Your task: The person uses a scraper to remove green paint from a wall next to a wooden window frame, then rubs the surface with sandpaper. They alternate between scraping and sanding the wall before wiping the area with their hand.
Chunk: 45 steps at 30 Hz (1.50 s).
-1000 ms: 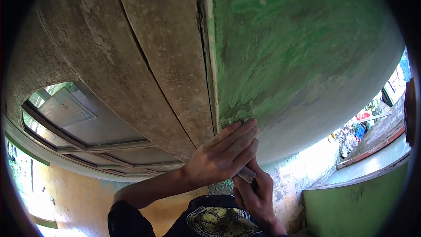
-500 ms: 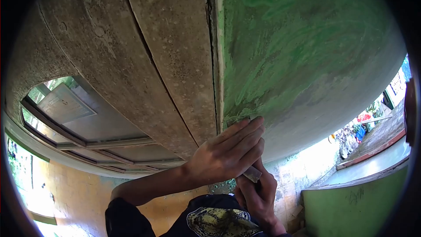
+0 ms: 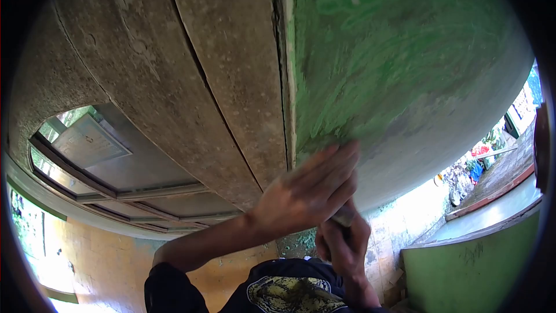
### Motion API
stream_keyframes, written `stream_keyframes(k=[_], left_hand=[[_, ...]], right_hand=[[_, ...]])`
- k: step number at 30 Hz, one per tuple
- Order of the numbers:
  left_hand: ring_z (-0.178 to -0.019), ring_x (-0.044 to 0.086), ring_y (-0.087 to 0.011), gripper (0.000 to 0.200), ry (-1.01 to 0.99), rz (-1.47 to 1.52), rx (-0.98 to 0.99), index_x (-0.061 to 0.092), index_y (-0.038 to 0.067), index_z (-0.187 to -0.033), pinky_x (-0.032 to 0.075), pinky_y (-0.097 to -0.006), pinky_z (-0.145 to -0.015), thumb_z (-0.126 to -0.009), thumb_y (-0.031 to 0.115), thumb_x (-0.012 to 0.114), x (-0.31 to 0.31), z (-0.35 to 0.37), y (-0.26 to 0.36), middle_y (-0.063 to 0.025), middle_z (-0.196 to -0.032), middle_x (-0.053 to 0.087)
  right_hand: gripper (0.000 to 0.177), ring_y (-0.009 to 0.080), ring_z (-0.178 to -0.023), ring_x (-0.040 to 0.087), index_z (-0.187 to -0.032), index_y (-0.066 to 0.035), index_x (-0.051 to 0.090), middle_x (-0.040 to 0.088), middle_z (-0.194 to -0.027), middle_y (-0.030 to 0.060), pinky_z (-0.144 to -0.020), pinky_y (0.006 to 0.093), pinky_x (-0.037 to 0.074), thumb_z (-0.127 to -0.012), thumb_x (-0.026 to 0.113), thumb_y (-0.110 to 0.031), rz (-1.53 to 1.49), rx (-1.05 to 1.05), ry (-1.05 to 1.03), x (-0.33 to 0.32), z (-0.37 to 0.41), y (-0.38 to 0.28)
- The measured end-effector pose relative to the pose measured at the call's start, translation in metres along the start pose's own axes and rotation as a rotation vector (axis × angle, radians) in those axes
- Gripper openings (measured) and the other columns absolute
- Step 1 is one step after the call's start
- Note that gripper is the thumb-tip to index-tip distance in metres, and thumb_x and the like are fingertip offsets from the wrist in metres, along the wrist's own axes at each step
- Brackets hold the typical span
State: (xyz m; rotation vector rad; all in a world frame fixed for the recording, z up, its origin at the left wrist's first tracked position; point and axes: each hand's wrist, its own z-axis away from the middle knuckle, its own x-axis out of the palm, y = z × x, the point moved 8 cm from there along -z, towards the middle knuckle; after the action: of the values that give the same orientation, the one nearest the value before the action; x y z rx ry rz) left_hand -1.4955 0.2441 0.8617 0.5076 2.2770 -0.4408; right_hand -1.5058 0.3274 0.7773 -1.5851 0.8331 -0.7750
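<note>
My left hand (image 3: 310,191), blurred by motion, lies with its fingers stretched out together, pressing over a flat scraper (image 3: 346,215) near the green painted wall (image 3: 370,69). The hand hides most of the scraper; only a short grey end shows below the fingers. Just beneath, my right hand (image 3: 347,246) is closed around the scraper's lower part. Scuffed green paint covers the wall above my fingertips, with paler grey patches toward the right.
Weathered brown boards (image 3: 231,64) meet the green wall along a cracked vertical joint. A framed window (image 3: 145,185) lies to the left. At lower right stands a low green wall (image 3: 469,266); colourful items and foliage show beyond it.
Both hands and the scraper have shifted slightly to the right, the left fingertips also a little upward. Less of the scraper's end shows now. The view has moved slightly.
</note>
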Motion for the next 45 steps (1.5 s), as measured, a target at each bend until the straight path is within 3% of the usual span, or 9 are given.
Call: stream_keyframes(k=[5, 10, 20, 22, 26, 29, 32, 41, 45], left_hand=[[-0.13, 0.055, -0.0272, 0.018, 0.014, 0.049, -0.002, 0.063, 0.003, -0.1, 0.044, -0.0441, -0.109, -0.084, 0.013, 0.064, 0.013, 0.01, 0.009, -0.0141, -0.13, 0.061], [-0.131, 0.053, -0.0277, 0.02, -0.062, 0.07, -0.058, 0.062, 0.003, -0.1, 0.044, -0.0436, -0.109, -0.083, 0.013, 0.064, 0.013, 0.01, 0.012, -0.0141, -0.131, 0.06], [-0.129, 0.055, -0.0283, 0.019, -0.069, 0.01, -0.034, 0.062, 0.004, -0.099, 0.043, -0.044, -0.11, -0.083, 0.014, 0.064, 0.015, 0.008, 0.012, -0.0137, -0.129, 0.062], [-0.129, 0.055, -0.028, 0.018, -0.051, -0.003, -0.033, 0.062, 0.005, -0.099, 0.043, -0.0438, -0.11, -0.084, 0.014, 0.064, 0.01, 0.005, 0.014, -0.0132, -0.13, 0.062], [-0.13, 0.054, -0.0262, 0.017, -0.047, 0.049, -0.057, 0.063, 0.006, -0.099, 0.043, -0.0427, -0.11, -0.084, 0.015, 0.066, 0.011, 0.002, 0.006, -0.0116, -0.133, 0.061], [-0.131, 0.054, -0.0247, 0.017, -0.046, 0.075, -0.081, 0.063, 0.007, -0.098, 0.043, -0.0421, -0.11, -0.084, 0.015, 0.066, 0.01, 0.008, 0.008, -0.011, -0.133, 0.061], [-0.13, 0.054, -0.024, 0.016, -0.029, 0.035, -0.059, 0.064, 0.007, -0.099, 0.043, -0.0416, -0.11, -0.084, 0.014, 0.066, 0.009, 0.005, 0.007, -0.0107, -0.133, 0.061], [-0.129, 0.056, -0.0236, 0.014, 0.034, 0.018, -0.033, 0.064, 0.008, -0.097, 0.044, -0.0423, -0.109, -0.085, 0.015, 0.066, -0.007, -0.013, 0.002, -0.0103, -0.129, 0.063], [-0.129, 0.056, -0.024, 0.016, 0.0, 0.142, -0.07, 0.063, 0.008, -0.097, 0.042, -0.0421, -0.11, -0.085, 0.017, 0.067, 0.001, -0.005, 0.001, -0.0111, -0.129, 0.063]], right_hand=[[0.038, 0.016, -0.065, 0.064, -0.124, 0.017, 0.051, 0.068, -0.09, 0.0196, -0.052, 0.0309, 0.047, -0.087, 0.055, 0.007, 0.13, 0.014, 0.003, -0.004, 0.009, 0.0], [0.052, 0.0147, -0.067, 0.064, -0.136, 0.016, 0.043, 0.067, -0.087, 0.0169, -0.055, 0.0282, 0.047, -0.085, 0.053, 0.006, -0.048, 0.079, -0.023, -0.006, 0.013, 0.008], [0.049, 0.0125, -0.062, 0.061, -0.134, 0.016, 0.045, 0.065, -0.077, 0.0127, -0.055, 0.0276, 0.046, -0.086, 0.054, 0.005, -0.036, 0.085, -0.041, -0.01, 0.011, 0.016], [0.045, 0.0137, -0.063, 0.062, -0.13, 0.015, 0.048, 0.066, -0.08, 0.0145, -0.055, 0.0279, 0.046, -0.086, 0.055, 0.005, 0.126, -0.143, -0.031, -0.013, 0.009, -0.003], [0.039, 0.0151, -0.062, 0.062, -0.124, 0.015, 0.051, 0.066, -0.081, 0.0154, -0.055, 0.0289, 0.046, -0.087, 0.056, 0.005, 0.117, -0.03, -0.066, -0.007, 0.001, -0.007], [0.031, 0.0168, -0.061, 0.063, -0.116, 0.014, 0.055, 0.066, -0.081, 0.0165, -0.054, 0.0301, 0.046, -0.087, 0.056, 0.006, 0.272, -0.212, 0.046, -0.008, 0.008, -0.027], [0.03, 0.0186, -0.066, 0.065, -0.115, 0.014, 0.055, 0.067, -0.085, 0.0191, -0.057, 0.0305, 0.048, -0.086, 0.057, 0.008, 0.149, 0.044, -0.035, -0.009, 0.006, -0.002], [0.027, 0.0256, -0.065, 0.067, -0.111, 0.014, 0.057, 0.068, -0.093, 0.0245, -0.057, 0.0318, 0.049, -0.085, 0.06, 0.009, 0.104, -0.028, 0.049, -0.011, 0.008, -0.013], [0.029, 0.0279, -0.066, 0.068, -0.112, 0.016, 0.055, 0.065, -0.103, 0.0286, -0.054, 0.0333, 0.05, -0.084, 0.06, 0.011, 0.335, -0.248, 0.013, -0.01, 0.008, -0.03]])
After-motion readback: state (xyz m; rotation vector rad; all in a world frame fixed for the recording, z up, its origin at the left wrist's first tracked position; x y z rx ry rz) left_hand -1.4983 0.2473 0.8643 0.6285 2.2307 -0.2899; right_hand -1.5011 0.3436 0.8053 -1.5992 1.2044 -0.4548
